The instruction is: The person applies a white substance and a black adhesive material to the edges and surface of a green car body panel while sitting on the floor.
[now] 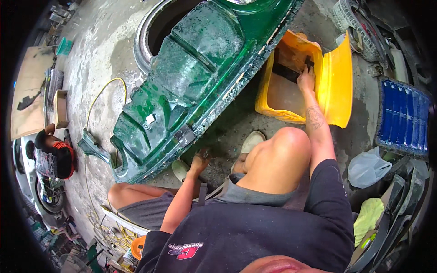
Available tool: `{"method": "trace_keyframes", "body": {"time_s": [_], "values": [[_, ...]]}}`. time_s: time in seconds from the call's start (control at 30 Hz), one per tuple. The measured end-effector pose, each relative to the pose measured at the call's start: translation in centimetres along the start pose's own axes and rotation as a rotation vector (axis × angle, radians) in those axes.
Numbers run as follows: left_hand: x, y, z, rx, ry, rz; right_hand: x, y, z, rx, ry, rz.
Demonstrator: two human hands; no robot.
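A large glossy green vehicle body panel (195, 59), wet and streaked with pale residue, slants across the upper middle. A small white block (150, 118) lies on it. To its right stands a cut-open yellow plastic container (337, 86) with cloudy liquid inside. My right hand (307, 78) reaches into the container, its fingers closed on a small dark flat piece (309, 61). Below the panel's near edge, beside my knee, is my left hand (200, 161). Its fingers look dark and curled; what they hold, if anything, is hidden.
A wheel rim (144, 50) sits under the panel. A yellow hose (107, 86) runs along the concrete floor at left, where another person (54, 157) crouches. At right are a blue slatted panel (403, 118), a plastic bag (368, 168) and a yellow-green cloth (368, 218).
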State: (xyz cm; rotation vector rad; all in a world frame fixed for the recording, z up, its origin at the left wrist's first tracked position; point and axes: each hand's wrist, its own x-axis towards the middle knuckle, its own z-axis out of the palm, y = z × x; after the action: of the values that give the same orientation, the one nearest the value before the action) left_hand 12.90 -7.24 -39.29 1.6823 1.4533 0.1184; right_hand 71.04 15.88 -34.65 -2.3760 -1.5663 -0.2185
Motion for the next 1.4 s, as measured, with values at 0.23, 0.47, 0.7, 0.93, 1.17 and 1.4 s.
{"method": "trace_keyframes", "body": {"time_s": [0.23, 0.47, 0.7, 0.93, 1.17, 1.4], "values": [[-0.1, 0.7, -0.9, -0.074, -0.218, -0.014, -1.0, 1.0, 4.1, 0.143, -0.642, 0.297], [1.4, 2.6, 0.0, 0.07, -0.079, 0.264, 0.2, 3.1, 1.3, -0.049, -0.486, 0.153], [1.2, 9.4, -3.2, -0.3, -0.003, 0.26, 4.5, -3.5, -15.0, 0.561, -0.701, -0.299], [0.7, 15.6, -3.9, -1.05, -0.036, 0.23, -3.6, -17.9, -32.7, 0.464, -0.712, -0.893], [-0.9, 18.9, -4.5, -1.405, 0.031, 0.139, -21.8, -26.8, -23.2, 0.642, -1.015, -0.453], [2.4, 12.8, -3.4, -0.838, 0.139, -0.282, -17.3, -23.9, -26.7, 0.544, -0.992, -0.591]]}}
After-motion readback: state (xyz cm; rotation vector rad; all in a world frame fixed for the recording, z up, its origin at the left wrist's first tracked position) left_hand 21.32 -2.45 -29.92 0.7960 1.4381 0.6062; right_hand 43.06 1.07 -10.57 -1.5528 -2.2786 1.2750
